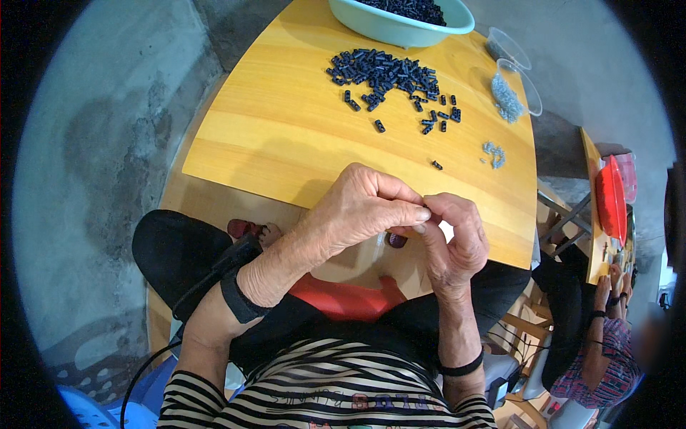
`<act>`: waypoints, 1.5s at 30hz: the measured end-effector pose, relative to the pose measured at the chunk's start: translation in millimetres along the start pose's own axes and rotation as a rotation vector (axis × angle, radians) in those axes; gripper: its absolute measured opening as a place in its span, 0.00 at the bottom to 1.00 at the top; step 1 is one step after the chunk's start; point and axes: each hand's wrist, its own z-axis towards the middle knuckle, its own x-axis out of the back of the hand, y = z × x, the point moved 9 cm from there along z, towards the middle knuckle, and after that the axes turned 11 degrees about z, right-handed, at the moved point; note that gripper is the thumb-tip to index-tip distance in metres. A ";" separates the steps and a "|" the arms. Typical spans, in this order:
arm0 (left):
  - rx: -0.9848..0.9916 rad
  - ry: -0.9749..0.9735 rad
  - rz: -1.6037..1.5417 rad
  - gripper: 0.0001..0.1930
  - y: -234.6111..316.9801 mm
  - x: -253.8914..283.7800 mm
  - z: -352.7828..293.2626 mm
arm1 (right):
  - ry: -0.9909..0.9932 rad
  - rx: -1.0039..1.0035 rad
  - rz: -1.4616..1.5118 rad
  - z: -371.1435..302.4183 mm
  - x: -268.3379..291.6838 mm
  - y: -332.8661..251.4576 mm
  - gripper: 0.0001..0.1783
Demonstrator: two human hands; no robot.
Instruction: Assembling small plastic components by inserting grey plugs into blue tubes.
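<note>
My left hand (366,206) and my right hand (457,239) meet fingertip to fingertip above the table's near edge. Both pinch with thumb and forefinger. Whatever lies between the fingertips is too small and covered to make out. Just beyond them, one small black oblong piece (437,165) lies by itself on the yellow wooden table (271,136). Farther back spreads a loose pile of similar black pieces (382,71), with several strays on its near side. A little heap of tiny clear bits (493,154) sits to the right.
At the far edge stands a pale turquoise basin (400,28) filled with black pieces. Two clear round tubs (534,96) of small bits are at the far right. Another person (600,365) works at a second table on the right, near a red basin (611,200).
</note>
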 end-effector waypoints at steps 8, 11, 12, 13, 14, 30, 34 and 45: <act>0.022 -0.007 0.011 0.09 1.2 -2.3 -2.9 | 0.017 -0.102 0.066 -4.2 3.7 8.9 0.18; 0.017 0.024 0.000 0.08 1.6 -1.4 -4.6 | 0.004 -0.039 0.053 -4.5 2.5 5.8 0.19; 0.002 0.035 0.034 0.08 5.4 -0.3 -5.5 | 0.014 -0.055 0.087 -5.2 3.4 8.1 0.18; -0.013 0.046 0.067 0.07 8.3 0.5 -6.3 | 0.024 -0.071 0.121 -5.7 4.4 10.1 0.17; -0.015 0.044 0.069 0.07 8.1 -0.4 -6.8 | 0.026 -0.069 0.121 -5.8 4.9 10.1 0.17; -0.465 0.214 0.481 0.05 51.2 -4.3 -22.5 | 0.060 -0.153 0.295 -12.6 7.4 14.1 0.15; -0.586 0.242 0.572 0.05 58.3 -7.3 -27.0 | 0.065 -0.150 0.329 -12.4 8.0 14.2 0.16; -0.705 0.250 0.580 0.06 61.8 -9.9 -29.3 | 0.035 -0.277 0.614 -12.6 9.7 15.8 0.16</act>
